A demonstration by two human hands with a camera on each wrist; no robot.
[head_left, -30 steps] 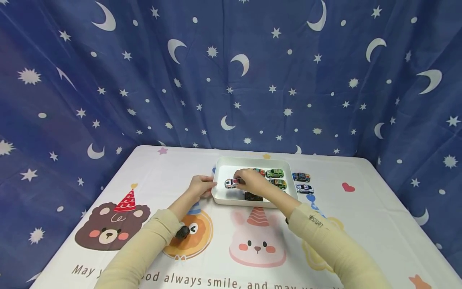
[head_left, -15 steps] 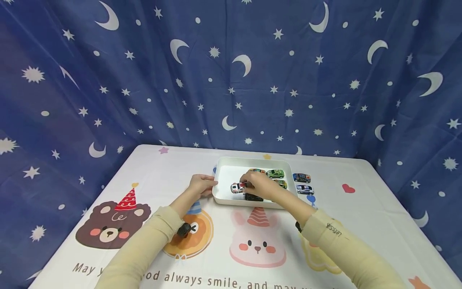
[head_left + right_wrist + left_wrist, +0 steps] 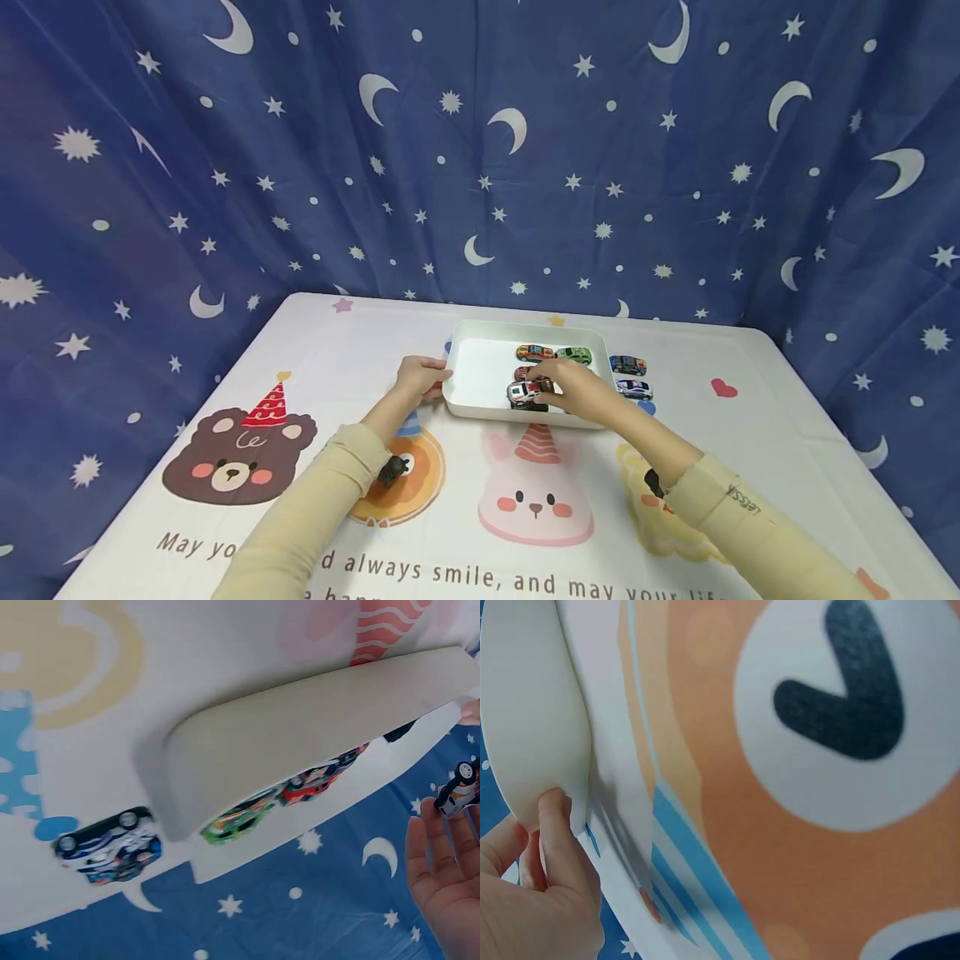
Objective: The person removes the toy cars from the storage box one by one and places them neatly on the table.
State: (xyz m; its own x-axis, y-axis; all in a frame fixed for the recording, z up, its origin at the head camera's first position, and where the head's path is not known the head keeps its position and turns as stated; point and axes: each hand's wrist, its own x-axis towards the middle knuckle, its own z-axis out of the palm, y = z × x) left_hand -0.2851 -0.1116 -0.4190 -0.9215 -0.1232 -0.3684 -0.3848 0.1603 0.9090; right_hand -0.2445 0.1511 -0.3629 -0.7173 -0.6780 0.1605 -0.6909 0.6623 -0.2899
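My right hand point(image 3: 573, 387) pinches a white toy car point(image 3: 529, 391) with red and dark markings, held above the right half of a white tray point(image 3: 480, 412). In the right wrist view, the fingertips hold that car point(image 3: 457, 791) beyond the tray wall point(image 3: 300, 727). My left hand point(image 3: 420, 377) grips the tray's left end; the left wrist view has its fingers around the rim point(image 3: 532, 712). Inside the tray sit an orange-red car point(image 3: 534, 353), a green car point(image 3: 573, 355) and a partly hidden red car point(image 3: 522, 372). A dark car point(image 3: 534, 407) lies below the held one.
Right of the tray, on the table, stand a blue car point(image 3: 628, 365) and a white-and-blue car point(image 3: 634, 389). The tablecloth point(image 3: 450, 500) carries printed animals and lettering. A blue curtain point(image 3: 420, 167) with moons and stars hangs behind the table.
The right hand has carried the white toy car rightward and toward the tray's front, to above the dark car. The left hand stays on the tray's left end.
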